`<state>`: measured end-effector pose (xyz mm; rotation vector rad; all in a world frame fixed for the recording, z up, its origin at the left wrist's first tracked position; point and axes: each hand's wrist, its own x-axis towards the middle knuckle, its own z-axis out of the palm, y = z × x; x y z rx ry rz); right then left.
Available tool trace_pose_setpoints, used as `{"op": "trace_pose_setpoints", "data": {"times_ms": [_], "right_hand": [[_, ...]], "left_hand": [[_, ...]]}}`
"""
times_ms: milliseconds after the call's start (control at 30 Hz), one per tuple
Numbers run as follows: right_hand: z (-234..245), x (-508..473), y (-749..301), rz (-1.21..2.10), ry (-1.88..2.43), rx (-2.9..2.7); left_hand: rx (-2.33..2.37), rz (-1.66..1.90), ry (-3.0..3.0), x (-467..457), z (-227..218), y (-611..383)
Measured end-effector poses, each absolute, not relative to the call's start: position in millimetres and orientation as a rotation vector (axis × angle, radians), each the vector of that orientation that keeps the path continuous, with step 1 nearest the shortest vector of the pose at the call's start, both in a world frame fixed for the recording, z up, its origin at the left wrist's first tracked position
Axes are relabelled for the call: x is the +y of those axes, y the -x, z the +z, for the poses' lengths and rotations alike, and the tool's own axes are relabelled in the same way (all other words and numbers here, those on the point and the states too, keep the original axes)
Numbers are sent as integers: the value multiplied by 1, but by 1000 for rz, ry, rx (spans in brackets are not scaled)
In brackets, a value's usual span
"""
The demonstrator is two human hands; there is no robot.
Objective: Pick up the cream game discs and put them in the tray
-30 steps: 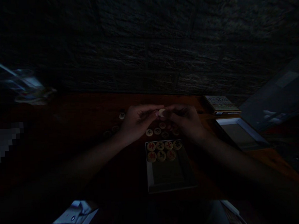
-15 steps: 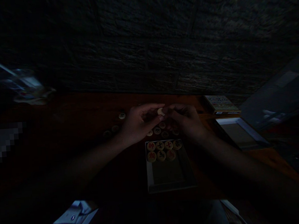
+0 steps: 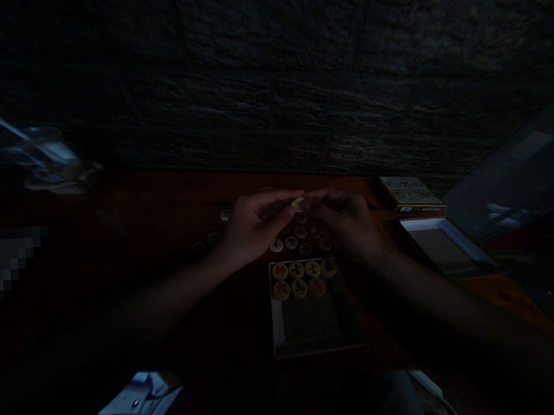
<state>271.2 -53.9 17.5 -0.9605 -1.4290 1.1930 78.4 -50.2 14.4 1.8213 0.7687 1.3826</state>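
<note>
Game piece point(image 3: 298, 204) turned, between both hands point(image 3: 252, 228)

A pale cream tone is shown on the pinched piece point(image 3: 297, 204). On the boxed pieces point(image 3: 298, 288), tan faces are lettered red, black, red, black along the far row — red, black, red along the near one. The box point(image 3: 278, 331) is floored in dull olive-grey. The table point(image 3: 162, 193) is tinted reddish brown — the wall point(image 3: 251, 108) is patterned in dark grey blocks.
</note>
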Motion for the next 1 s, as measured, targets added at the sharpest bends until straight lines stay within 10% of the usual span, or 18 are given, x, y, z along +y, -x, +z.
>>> {"op": "trace_pose_setpoints", "data": {"times_ms": [1000], "right_hand": [[22,-57,-273,1102,947,-1451]], "left_hand": [[779,1387,-1577,-46,13,-78]]}}
